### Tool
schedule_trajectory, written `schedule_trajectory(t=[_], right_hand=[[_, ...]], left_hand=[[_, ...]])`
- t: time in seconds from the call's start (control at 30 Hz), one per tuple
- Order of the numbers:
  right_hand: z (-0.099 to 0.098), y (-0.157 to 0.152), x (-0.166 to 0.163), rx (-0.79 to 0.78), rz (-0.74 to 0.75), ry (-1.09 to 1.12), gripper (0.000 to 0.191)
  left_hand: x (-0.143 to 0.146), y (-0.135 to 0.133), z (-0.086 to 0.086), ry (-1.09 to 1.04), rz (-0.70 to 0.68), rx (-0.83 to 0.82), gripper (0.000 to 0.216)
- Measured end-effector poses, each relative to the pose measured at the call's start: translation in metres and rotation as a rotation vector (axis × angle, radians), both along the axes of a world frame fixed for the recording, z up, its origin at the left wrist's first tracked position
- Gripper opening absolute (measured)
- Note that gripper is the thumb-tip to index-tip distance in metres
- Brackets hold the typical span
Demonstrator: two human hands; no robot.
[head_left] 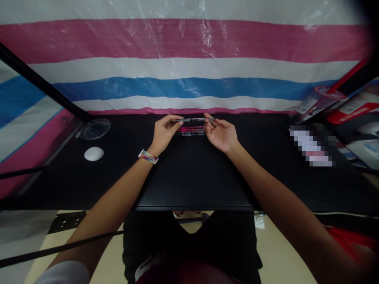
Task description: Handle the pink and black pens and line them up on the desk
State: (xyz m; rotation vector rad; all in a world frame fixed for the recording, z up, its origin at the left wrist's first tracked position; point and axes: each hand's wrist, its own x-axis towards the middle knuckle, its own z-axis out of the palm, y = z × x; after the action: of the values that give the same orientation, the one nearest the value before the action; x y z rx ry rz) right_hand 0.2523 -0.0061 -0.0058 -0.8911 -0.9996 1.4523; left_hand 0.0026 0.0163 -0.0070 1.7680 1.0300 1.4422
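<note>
Between both hands a dark pen (194, 120) with a clear-grey barrel lies level, held at its two ends. My left hand (166, 132), with a woven multicolour band on its wrist, pinches the left end between thumb and fingers. My right hand (220, 133) is palm up, its fingertips closed on the right end. Just below the held pen, several more pens (192, 131), some pink-red and some dark, lie side by side on the black table (195, 177). Their ends are partly hidden by my hands.
On the left are a white rounded object (94, 154) and a clear round lid (94, 129). To the right lies a blurred-out white item (310, 146), with a clear tub (318, 103) behind it. A striped plastic sheet (189, 86) hangs along the back edge.
</note>
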Motion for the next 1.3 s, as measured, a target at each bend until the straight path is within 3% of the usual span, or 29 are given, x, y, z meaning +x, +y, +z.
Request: schedule_trajectory(t=[0.23, 0.47, 0.63, 0.8, 1.3], right_hand=[[-0.004, 0.003, 0.0, -0.013, -0.071, 0.009, 0.03], [-0.003, 0.0, 0.0, 0.085, -0.065, 0.007, 0.038], [-0.008, 0.004, 0.0, 0.045, -0.082, -0.027, 0.035], [-0.008, 0.003, 0.0, 0.07, -0.074, -0.055, 0.046], [-0.002, 0.0, -0.003, 0.056, -0.103, -0.014, 0.036]], left_hand=[[0.002, 0.0, 0.0, -0.021, -0.034, -0.006, 0.016], [0.002, 0.0, -0.001, -0.007, -0.024, -0.019, 0.018], [0.002, 0.0, -0.001, -0.001, -0.024, -0.01, 0.017], [0.002, -0.001, -0.001, -0.011, -0.02, -0.017, 0.016], [0.002, 0.001, -0.001, -0.003, -0.007, -0.015, 0.017]])
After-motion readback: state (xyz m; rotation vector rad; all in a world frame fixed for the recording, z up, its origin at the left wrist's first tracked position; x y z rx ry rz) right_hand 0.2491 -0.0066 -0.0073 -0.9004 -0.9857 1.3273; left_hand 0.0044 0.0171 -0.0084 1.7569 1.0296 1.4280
